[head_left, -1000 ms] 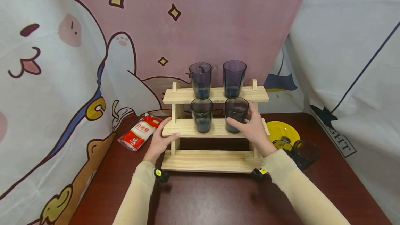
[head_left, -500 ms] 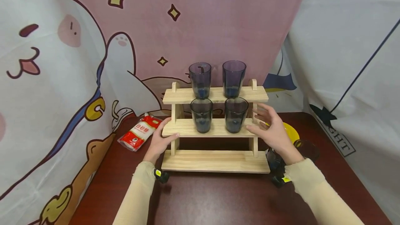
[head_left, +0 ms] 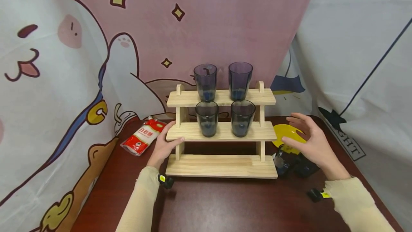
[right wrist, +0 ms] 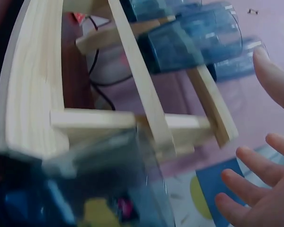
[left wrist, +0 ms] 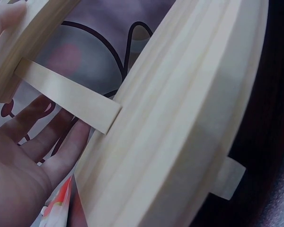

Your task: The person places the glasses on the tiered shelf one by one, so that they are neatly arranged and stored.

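A three-tier wooden display rack (head_left: 222, 167) stands on the table. Two smoky tinted glasses, left (head_left: 205, 81) and right (head_left: 240, 81), stand upright on its top tier. Another pair, left (head_left: 207, 119) and right (head_left: 242, 117), occupies the middle tier. My left hand (head_left: 162, 148) holds the left end of the middle tier, its thumb over the board and the other fingers behind. To the right of the rack my right hand (head_left: 313, 144) is off the glasses, fingers spread and nothing in them. Below it are more tinted glasses (head_left: 284, 164), partly hidden by the hand.
A yellow plate (head_left: 281, 133) lies on the table behind the right-hand glasses. Left of the rack lies a red and white packet (head_left: 145, 137) with Chinese lettering. The rack's bottom tier holds no glass. Printed cloth (head_left: 206, 28) hangs behind and at both sides.
My right hand has let go of the right glass on the middle tier and moved right, over the table glasses and plate. The left hand keeps its place on the rack.
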`<state>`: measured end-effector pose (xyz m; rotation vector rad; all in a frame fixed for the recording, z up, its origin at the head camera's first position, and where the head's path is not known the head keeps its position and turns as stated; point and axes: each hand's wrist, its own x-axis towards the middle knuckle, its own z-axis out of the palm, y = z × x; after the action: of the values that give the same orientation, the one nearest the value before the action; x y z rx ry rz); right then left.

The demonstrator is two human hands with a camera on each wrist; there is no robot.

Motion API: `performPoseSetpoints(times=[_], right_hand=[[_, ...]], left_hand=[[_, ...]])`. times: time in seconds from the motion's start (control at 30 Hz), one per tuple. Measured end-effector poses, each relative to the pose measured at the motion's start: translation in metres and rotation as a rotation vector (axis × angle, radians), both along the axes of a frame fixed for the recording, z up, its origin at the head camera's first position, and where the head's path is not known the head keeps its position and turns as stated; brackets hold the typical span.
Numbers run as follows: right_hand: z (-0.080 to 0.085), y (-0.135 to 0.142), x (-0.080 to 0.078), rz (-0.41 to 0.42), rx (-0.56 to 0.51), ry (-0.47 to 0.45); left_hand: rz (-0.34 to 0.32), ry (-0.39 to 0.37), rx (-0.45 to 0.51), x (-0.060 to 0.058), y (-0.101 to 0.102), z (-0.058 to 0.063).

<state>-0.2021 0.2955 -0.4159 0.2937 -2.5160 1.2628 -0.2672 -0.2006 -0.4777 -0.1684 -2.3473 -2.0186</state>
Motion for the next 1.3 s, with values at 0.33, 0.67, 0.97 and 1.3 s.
performPoseSetpoints(times=[0.33, 0.67, 0.97, 1.3], right_hand=[[-0.019, 0.047, 0.020, -0.065, 0.067, -0.031], [-0.049, 0.088, 0.038, -0.078, 0.044, -0.104], [-0.079, 0.098, 0.040, -0.059, 0.047, -0.238], [-0.106, 0.091, 0.036, -0.059, 0.000, -0.223]], left_hand=[[-0.004, 0.017, 0.013, 0.000, 0.000, -0.001], [-0.006, 0.016, 0.021, -0.001, -0.001, 0.000], [-0.006, 0.015, 0.013, -0.001, -0.001, 0.000], [-0.007, -0.006, 0.017, 0.000, -0.001, 0.001]])
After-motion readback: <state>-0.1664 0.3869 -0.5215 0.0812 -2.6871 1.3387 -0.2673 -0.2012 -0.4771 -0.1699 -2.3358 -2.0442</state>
